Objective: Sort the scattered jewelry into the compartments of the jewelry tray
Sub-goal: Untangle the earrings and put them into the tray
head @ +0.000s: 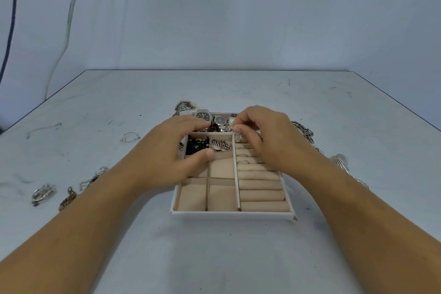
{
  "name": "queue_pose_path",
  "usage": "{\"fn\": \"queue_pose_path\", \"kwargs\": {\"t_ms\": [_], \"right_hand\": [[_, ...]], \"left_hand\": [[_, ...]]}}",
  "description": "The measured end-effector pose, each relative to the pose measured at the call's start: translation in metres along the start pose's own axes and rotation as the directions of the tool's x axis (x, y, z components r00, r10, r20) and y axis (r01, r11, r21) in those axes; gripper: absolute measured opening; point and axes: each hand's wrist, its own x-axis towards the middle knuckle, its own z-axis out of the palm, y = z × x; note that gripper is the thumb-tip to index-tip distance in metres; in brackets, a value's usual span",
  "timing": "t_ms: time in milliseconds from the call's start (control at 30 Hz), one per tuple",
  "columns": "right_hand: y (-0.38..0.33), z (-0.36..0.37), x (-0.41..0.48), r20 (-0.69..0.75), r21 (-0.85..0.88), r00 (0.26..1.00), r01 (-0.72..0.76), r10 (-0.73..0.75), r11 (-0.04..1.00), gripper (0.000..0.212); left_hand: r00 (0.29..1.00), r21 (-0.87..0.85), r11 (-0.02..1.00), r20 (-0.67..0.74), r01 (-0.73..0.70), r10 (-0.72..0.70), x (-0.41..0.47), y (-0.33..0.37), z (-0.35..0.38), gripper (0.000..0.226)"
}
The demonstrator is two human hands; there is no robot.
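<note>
A beige jewelry tray [231, 215] with square compartments and ring rolls lies in the middle of the table. Its far row holds watches [204, 116]. One compartment holds black beads [194, 145], the one beside it silver pieces [220, 144]. Rings [243, 162] sit in the ring rolls. My left hand [171, 153] hovers over the tray's left compartments with fingers loosely bent and thumb out, holding nothing. My right hand [265, 133] is over the top of the ring rolls and pinches a small sparkly silver piece [237, 137] between thumb and fingers.
Loose jewelry lies on the table: a silver brooch [43, 193], a brown piece [68, 200] and a chain [93, 178] at left, a thin bangle [130, 137], a leaf-shaped piece [340, 160] and a chain link bracelet [303, 130] at right, and a filigree piece [182, 105] behind the tray.
</note>
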Motion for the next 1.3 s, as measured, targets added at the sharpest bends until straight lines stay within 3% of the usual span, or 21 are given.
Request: {"fn": "queue_pose_path", "kwargs": {"t_ms": [300, 567, 733, 900, 1033, 1300], "right_hand": [[-0.008, 0.015, 0.01, -0.018, 0.049, 0.998, 0.068, -0.067, 0.996, 0.005], [0.001, 0.02, 0.01, 0.113, -0.128, 0.991, 0.081, -0.067, 0.988, 0.009], [-0.001, 0.017, 0.008, 0.168, -0.328, 0.984, 0.009, 0.049, 0.945, 0.023], [-0.001, 0.009, -0.001, 0.238, -0.288, 0.97, 0.012, 0.059, 0.958, 0.029], [0.004, -0.022, -0.005, 0.183, -0.16, 0.981, -0.041, 0.07, 0.986, 0.032], [0.045, -0.107, -0.037, 0.23, -0.362, 0.952, -0.108, 0.201, 0.926, 0.017]], "left_hand": [[0.997, 0.004, 1.0, 0.07, 0.031, -0.032, -0.014, -0.013, -0.004, 0.061], [0.997, -0.015, 0.999, 0.069, 0.033, -0.032, -0.014, -0.014, -0.003, 0.059], [0.997, -0.005, 0.999, 0.069, 0.041, -0.041, -0.015, -0.012, -0.003, 0.057], [0.995, 0.021, 0.999, 0.084, 0.05, -0.052, -0.014, -0.012, -0.004, 0.06], [0.998, -0.002, 0.999, 0.047, 0.044, -0.044, -0.014, 0.0, -0.006, 0.056], [0.987, 0.016, 0.992, 0.107, -0.125, 0.123, 0.003, 0.072, 0.001, 0.052]]}}
